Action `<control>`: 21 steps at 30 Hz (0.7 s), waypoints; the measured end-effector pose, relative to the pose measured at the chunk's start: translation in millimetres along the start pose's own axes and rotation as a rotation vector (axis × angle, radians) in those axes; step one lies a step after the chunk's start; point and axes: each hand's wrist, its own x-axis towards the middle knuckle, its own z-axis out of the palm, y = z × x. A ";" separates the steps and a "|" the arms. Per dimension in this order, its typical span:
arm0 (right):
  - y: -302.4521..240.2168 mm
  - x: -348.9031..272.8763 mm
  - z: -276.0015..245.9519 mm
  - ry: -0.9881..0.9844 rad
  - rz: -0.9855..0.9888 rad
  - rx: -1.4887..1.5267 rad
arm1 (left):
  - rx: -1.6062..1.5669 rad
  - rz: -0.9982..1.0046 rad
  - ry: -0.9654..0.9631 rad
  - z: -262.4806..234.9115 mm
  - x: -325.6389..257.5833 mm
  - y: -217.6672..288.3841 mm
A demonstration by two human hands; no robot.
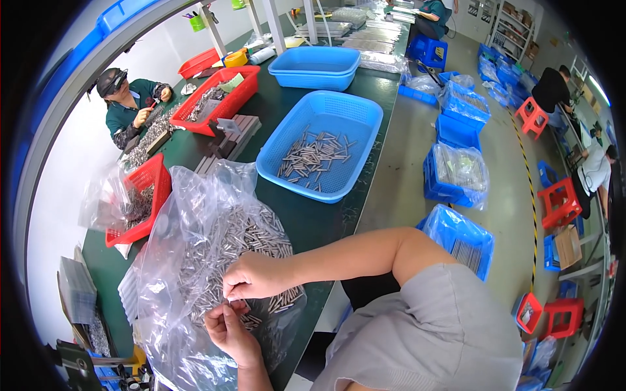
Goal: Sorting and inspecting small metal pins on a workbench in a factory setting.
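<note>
Green table [319, 225] under metal pins [264, 238]

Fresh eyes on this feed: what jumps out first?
First, the big heap of small silvery rod-shaped metal pieces in the clear plastic bag, under the left hand and right hand. Just beyond sits a light-blue rectangular plastic basket with similar pieces inside.

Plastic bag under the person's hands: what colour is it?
Clear and colourless; the plastic bag shows best in the head view.

White wall [59, 215], pale floor [505, 241], red stools [561, 197], metal shelving [511, 26]
</note>
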 end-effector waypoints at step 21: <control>-7.4 1.6 -3.7 -0.160 0.221 0.174 | -0.211 -0.136 -0.150 -8.0 1.0 -1.5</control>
